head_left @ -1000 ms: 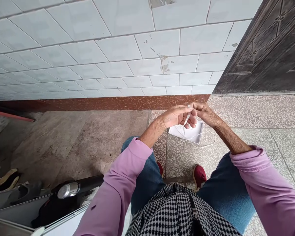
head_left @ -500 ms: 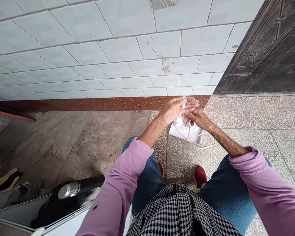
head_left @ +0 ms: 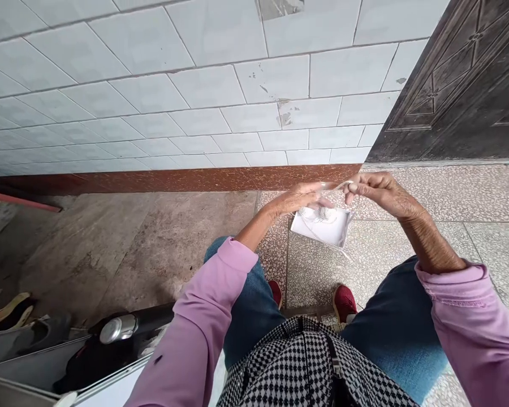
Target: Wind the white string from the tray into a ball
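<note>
A white cord (head_left: 341, 185) runs between my two hands above the floor. My right hand (head_left: 377, 189) pinches it between thumb and fingertips. My left hand (head_left: 301, 198) grips the cord's other side, its fingers partly blurred. Just below the hands lies a shallow white box (head_left: 322, 232) with a low rim. A wound ball of white cord (head_left: 327, 213) sits inside, and more white cord beside it is partly hidden by my left hand. A loose strand hangs from my right hand past the box's right edge.
Ahead stands a tiled wall (head_left: 207, 90) with a brown base strip, and a dark carved door (head_left: 458, 96) at right. At lower left are an open container (head_left: 29, 367), a black and silver cylinder (head_left: 119, 328) and a shoe (head_left: 12, 311). Red shoes (head_left: 345, 302) are on my feet.
My hands were close together with the cord at my left palm. The right hand has moved right and drawn the cord out between them. My left palm has turned downward.
</note>
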### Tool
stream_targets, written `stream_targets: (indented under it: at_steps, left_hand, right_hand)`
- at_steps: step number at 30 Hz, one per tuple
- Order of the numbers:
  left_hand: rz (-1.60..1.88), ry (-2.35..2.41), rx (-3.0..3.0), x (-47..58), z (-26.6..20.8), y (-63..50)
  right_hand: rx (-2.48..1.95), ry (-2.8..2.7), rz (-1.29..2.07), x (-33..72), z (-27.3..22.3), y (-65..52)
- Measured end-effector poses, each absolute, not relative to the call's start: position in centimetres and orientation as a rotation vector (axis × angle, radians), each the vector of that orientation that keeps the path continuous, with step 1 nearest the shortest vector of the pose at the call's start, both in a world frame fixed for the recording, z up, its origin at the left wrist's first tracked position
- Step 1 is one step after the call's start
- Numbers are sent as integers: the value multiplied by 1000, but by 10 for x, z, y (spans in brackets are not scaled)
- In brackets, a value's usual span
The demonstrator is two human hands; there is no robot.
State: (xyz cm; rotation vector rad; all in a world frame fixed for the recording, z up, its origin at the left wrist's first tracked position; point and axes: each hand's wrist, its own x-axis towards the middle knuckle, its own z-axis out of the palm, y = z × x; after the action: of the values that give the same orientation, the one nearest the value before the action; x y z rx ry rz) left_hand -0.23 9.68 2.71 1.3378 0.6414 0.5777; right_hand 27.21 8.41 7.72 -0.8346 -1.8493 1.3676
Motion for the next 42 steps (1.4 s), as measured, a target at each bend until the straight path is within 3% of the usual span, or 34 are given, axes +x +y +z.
stream_targets:
  at_steps: [3, 10, 17, 22, 27, 32, 37, 42]
  left_hand:
    - [424, 522, 1211, 4, 34, 85]
    - [271, 326, 1077, 16, 50, 74]
    - [789, 556, 1143, 10, 66, 88]
    - [867, 718, 1228, 2, 53, 98]
    - [583, 679, 1296, 1, 39, 91]
    - [164, 362, 1208, 11, 45, 71]
    - [505, 359, 1043, 13, 64, 76]
    - [818, 539, 1117, -6, 53, 106]
  right_hand:
    - [-898, -1784, 1253, 278, 65, 97]
    - [-959, -1711, 1327, 255, 33, 100]
    - [-892, -1853, 1352, 218, 12, 80]
    - [-772, -2061, 1574, 220, 34, 60]
    - [-866, -1766, 1540, 256, 57, 76]
    - [-968, -1564, 1361, 279, 43, 105]
    - [-948, -1762, 1292, 241, 14, 94]
    - [-808, -2024, 1509, 209, 15, 61]
